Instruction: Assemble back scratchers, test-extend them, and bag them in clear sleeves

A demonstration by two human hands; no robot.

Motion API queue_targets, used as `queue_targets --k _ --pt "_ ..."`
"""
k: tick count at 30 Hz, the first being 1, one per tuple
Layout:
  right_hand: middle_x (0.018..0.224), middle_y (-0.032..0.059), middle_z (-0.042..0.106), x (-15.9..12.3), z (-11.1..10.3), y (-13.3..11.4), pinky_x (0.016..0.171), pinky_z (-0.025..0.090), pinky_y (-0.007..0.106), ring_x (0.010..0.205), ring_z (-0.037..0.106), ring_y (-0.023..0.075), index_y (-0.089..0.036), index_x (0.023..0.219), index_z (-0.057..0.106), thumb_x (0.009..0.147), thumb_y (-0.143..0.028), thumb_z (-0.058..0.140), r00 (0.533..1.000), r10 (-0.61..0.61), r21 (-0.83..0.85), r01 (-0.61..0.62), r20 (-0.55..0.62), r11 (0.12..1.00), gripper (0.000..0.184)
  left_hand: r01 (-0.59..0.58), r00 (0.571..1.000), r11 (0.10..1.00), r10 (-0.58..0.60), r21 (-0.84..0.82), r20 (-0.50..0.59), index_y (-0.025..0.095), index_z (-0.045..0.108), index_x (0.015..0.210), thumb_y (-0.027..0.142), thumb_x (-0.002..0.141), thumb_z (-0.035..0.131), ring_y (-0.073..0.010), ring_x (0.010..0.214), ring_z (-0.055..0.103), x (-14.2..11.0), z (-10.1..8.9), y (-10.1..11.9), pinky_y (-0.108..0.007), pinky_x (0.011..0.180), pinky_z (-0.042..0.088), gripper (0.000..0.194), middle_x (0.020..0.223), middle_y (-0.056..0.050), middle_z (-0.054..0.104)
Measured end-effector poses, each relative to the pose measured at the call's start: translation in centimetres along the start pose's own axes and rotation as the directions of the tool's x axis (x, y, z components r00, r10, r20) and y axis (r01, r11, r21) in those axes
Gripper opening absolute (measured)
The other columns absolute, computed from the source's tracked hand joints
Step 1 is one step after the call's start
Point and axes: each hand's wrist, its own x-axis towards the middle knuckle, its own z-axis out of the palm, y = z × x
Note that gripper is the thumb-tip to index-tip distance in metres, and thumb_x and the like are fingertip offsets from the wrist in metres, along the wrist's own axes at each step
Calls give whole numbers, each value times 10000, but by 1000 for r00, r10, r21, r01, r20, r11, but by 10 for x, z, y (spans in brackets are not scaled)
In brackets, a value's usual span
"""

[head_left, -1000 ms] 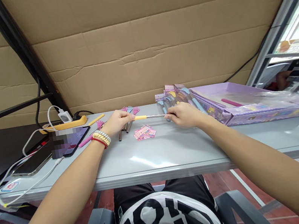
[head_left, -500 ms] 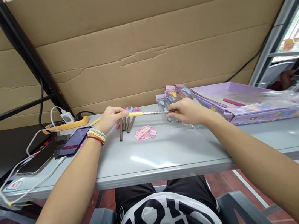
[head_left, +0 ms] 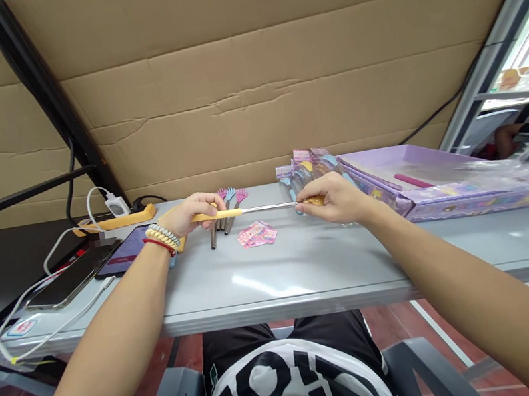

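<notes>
L hand (head_left: 191, 213) pinches the yellow handle of the yellow-handled rod (head_left: 269, 207) btwn thumb & fingers, w/ some fingers curled. R hand (head_left: 328, 197) is closed on the rod's other end, thumb & index pinching it; a bit of yellow shows in that grip. The rod is roughly level, above the grey table (head_left: 282, 276), its thin metal shaft bare btwn the 2 hands.

Just beside L hand: hand-shaped scratchers (head_left: 231, 203), at least 3, w/ pink & blue heads toward the back, metal shafts toward the person. Exact no. can't be told. In front of them, a small pile of pink cards (head_left: 257, 234), overlapping.

Behind R hand: clear packets (head_left: 307, 167) w/ pink tops, beside an open purple box (head_left: 467, 198). A magenta stick (head_left: 412, 180) lies in the box, near clear plastic.

L side, near the wrist w/ bracelets (head_left: 162, 235): 2 phones, 1 w/ a purple screen (head_left: 126, 251), 1 dark (head_left: 68, 281). Behind: yellow power strip (head_left: 138, 216) w/ white charger (head_left: 117, 204). Cardboard (head_left: 251, 92) stands at the back.
</notes>
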Motion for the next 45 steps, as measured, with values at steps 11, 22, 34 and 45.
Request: queue_targets --k 11,22,34,45 --pt "533 40 584 0 12 -9 521 318 233 480 417 98 -146 670 681 772 -370 494 999 -27 -18 26 -40 999 309 -118 992 992 116 38 52 100 699 822 275 694 589 -157 569 571 4 43 6 -275 538 429 243 648 -73 647" --pt "508 24 590 0 20 -4 486 316 214 448 422 80 -139 676 693 760 -297 560 984 -128 9 130 -123 991 224 -116 991 993 114 24 68 71 706 867 234 673 603 -123 518 527 4 41 5 -238 455 391 273 666 -73 660" --pt "908 86 686 8 2 13 772 473 338 884 607 221 -176 866 675 617 -418 772 815 61 79 -19 -577 997 361 -106 994 948 98 301 44 116 628 669 477 783 592 -63 450 357 10 66 10 -211 464 306 380 473 33 430" --pt "747 46 680 16 18 2 729 550 348 740 673 176 -149 803 631 670 -540 733 885 435 906 -36 -167 421 426 -123 981 964 82 236 177 117 625 869 503 825 562 -74 511 459 18 91 -5 -202 472 368 394 651 -17 586"
